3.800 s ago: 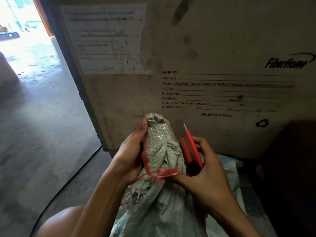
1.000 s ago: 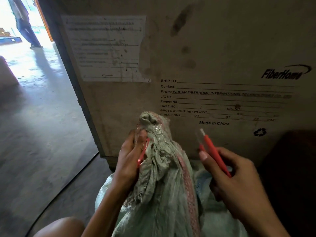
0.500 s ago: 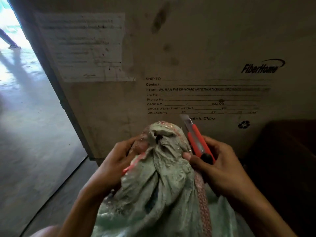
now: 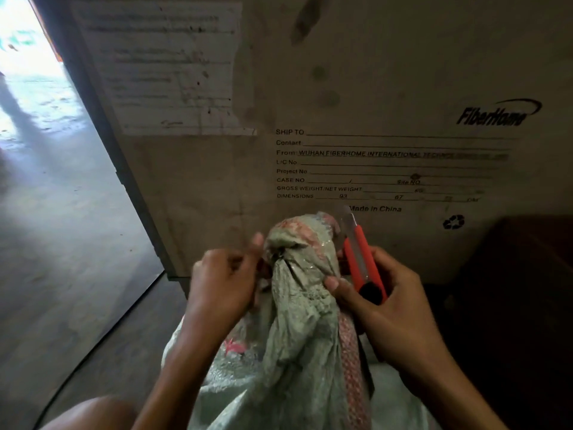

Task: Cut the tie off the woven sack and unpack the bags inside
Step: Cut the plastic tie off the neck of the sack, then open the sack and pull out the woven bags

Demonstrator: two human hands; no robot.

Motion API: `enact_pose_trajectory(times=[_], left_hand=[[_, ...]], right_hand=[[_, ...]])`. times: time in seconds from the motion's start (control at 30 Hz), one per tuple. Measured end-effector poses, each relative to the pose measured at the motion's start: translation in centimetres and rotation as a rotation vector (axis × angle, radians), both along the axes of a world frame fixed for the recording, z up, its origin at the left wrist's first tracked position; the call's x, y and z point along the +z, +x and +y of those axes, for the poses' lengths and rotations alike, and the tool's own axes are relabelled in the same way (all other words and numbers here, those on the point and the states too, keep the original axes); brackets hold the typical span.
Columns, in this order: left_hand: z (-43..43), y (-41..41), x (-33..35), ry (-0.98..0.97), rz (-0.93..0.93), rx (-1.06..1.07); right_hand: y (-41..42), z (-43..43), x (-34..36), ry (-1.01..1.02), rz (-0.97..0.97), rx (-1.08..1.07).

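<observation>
A pale green woven sack (image 4: 297, 342) with a red stripe stands in front of me, its bunched neck (image 4: 299, 243) pointing up. My left hand (image 4: 223, 280) pinches the left side of the neck. A scrap of red tie (image 4: 234, 347) lies on the sack below that hand. My right hand (image 4: 381, 302) holds a red utility knife (image 4: 361, 262) with its blade out and pointing up, while its thumb presses on the right side of the neck. The sack's contents are hidden.
A large cardboard shipping carton (image 4: 341, 103) with a printed label stands right behind the sack. Grey concrete floor (image 4: 62, 243) runs to a bright doorway at upper left. A dark shape (image 4: 521, 290) fills the right side. My bare knee (image 4: 90, 414) shows at bottom left.
The red tie that circled the neck 3.8 s ago is off it now. My right hand came back to the neck with the knife, and both hands have shifted slightly on it.
</observation>
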State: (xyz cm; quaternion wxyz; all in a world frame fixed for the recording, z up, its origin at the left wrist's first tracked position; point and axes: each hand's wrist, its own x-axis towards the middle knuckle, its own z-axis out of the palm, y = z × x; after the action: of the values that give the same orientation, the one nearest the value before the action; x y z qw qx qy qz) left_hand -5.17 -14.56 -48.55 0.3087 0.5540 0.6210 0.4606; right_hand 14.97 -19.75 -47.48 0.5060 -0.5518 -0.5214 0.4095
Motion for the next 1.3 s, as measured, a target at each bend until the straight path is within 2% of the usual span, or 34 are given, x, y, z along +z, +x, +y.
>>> enact_pose_trajectory(times=[0.07,0.1,0.23,0.33,0.37,0.43,0.5,0.57,0.63,0.7,0.8,0.9,1.03,1.1,1.17,1.3], left_hand=[[-0.2,0.7,1.0,-0.351,-0.395,-0.124],[-0.2,0.8,1.1,-0.416,-0.486,-0.167],[0.0,0.3,0.2,-0.475,-0.6,-0.267],[0.5,-0.2,-0.7,-0.396,-0.824,-0.144],[0.7,-0.3,-1.2,-0.335,-0.775,-0.088],[0.7,-0.6,-2.3,-0.22,-0.521,-0.011],[0.3,-0.6,-2.9,-0.133,-0.304,0.023],[0.1,-0.4,-3.7,-0.088,-0.168,-0.003],[-0.4,0.1,-4.3,-0.039,-0.086,-0.088],[-1.1,0.8,-4.6,-0.005,-0.017,-0.195],[-2.3,2.0,-5.4,0.045,0.112,-0.316],[-3.5,3.0,-6.1,0.083,0.177,-0.388],[-4.2,3.5,-6.4,0.113,0.211,-0.468],[-4.3,3.5,-6.4,0.117,0.23,-0.497],[-4.4,3.5,-6.3,0.13,0.263,-0.525],[-4.8,3.4,-6.4,0.13,0.305,-0.56]], right_hand=[[-0.9,-0.2,-0.3,0.056,-0.033,0.03],[-1.2,-0.3,-0.4,0.071,-0.056,0.066],[-2.1,-0.3,-0.8,0.039,-0.163,0.167],[-2.0,-0.3,-0.5,-0.008,-0.128,0.121],[-1.9,-0.3,-0.2,-0.012,-0.073,0.091],[-1.5,-0.4,0.3,0.004,0.021,0.013],[-0.6,-0.5,0.3,0.01,0.048,-0.048],[0.5,-0.9,-0.2,0.001,0.019,-0.123],[1.5,-1.6,-1.5,0.034,-0.131,-0.243],[2.9,-2.5,-4.0,0.072,-0.398,-0.369],[6.2,-4.5,-9.9,-0.089,-0.817,-0.436],[9.1,-7.9,-16.4,-0.372,-0.924,-0.512],[10.1,-12.8,-23.9,-0.586,-0.944,-0.688],[10.0,-14.9,-26.9,-0.733,-0.984,-0.641],[9.7,-16.1,-29.1,-0.799,-0.994,-0.56],[8.6,-16.0,-30.5,-0.783,-1.042,-0.512]])
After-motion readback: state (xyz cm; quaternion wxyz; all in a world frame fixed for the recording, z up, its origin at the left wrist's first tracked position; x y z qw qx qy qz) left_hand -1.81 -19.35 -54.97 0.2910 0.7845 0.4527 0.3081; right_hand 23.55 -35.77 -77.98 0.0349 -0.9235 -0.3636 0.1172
